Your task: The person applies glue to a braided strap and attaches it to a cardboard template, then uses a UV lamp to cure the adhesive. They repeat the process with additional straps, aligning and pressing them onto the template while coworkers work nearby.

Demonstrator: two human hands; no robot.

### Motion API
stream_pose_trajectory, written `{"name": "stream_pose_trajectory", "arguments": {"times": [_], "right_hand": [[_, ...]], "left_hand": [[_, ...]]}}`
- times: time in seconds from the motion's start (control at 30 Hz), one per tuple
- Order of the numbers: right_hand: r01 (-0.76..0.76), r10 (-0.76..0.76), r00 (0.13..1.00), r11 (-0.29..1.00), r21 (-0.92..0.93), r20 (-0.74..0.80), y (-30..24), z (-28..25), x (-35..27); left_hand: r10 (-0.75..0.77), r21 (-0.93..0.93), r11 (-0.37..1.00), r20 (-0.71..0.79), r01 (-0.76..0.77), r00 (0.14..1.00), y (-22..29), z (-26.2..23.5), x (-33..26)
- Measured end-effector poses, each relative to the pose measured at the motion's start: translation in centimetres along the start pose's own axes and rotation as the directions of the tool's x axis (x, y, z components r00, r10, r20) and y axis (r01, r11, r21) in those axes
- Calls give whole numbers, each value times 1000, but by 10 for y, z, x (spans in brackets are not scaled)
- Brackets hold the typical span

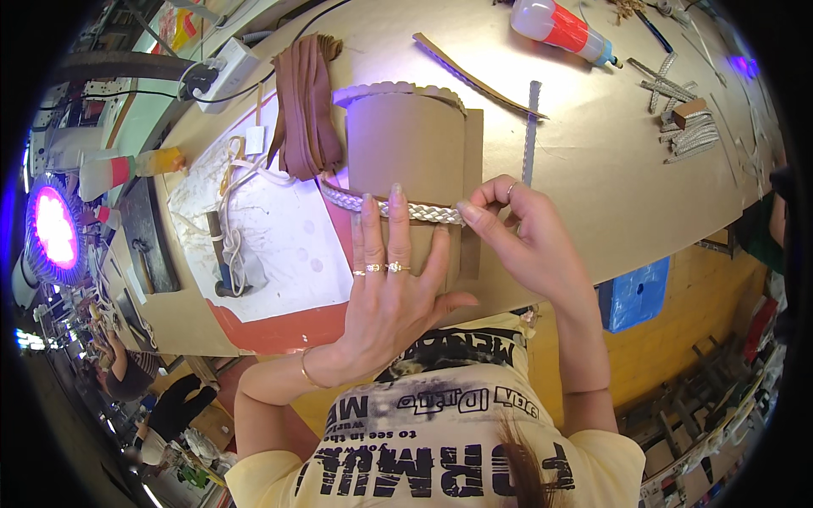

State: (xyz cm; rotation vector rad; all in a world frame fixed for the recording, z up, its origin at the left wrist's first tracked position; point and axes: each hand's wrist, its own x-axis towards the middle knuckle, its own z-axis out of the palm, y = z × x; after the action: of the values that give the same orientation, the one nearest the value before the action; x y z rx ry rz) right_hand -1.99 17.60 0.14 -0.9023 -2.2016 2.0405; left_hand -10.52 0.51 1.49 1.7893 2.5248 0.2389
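A pale, shiny braided strap (428, 212) with a brown edge lies across a curved brown cardboard form (406, 140). My left hand (385, 292) is open, with its fingers spread and laid flat over the form. Its fingertips rest against the strap. At the strap's right end, the thumb and forefinger of my right hand (525, 233) are pinched on it. A scalloped trim (402, 88) runs along the far edge of the form. Just left of the form is a bundle of brown strips (306, 110).
A hammer (222, 254) and white cords lie on white paper (296, 271) to the left. A glue bottle (563, 34) is at the far side. Braided pieces (690, 135) sit at the right. A lit purple lamp (56, 227) stands far left, and a blue stool (637, 292) stands below the table edge.
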Motion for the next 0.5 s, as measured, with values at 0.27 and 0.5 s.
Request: {"name": "stream_pose_trajectory", "arguments": {"times": [0.27,0.5], "right_hand": [[-31,37,999,989,148,-35,17,15,4],[16,-5,998,984,177,-63,22,20,6]], "left_hand": [[-4,-60,998,55,8,998,-1,-1,-2],[-11,-77,997,63,16,998,-1,-1,-2]]}}
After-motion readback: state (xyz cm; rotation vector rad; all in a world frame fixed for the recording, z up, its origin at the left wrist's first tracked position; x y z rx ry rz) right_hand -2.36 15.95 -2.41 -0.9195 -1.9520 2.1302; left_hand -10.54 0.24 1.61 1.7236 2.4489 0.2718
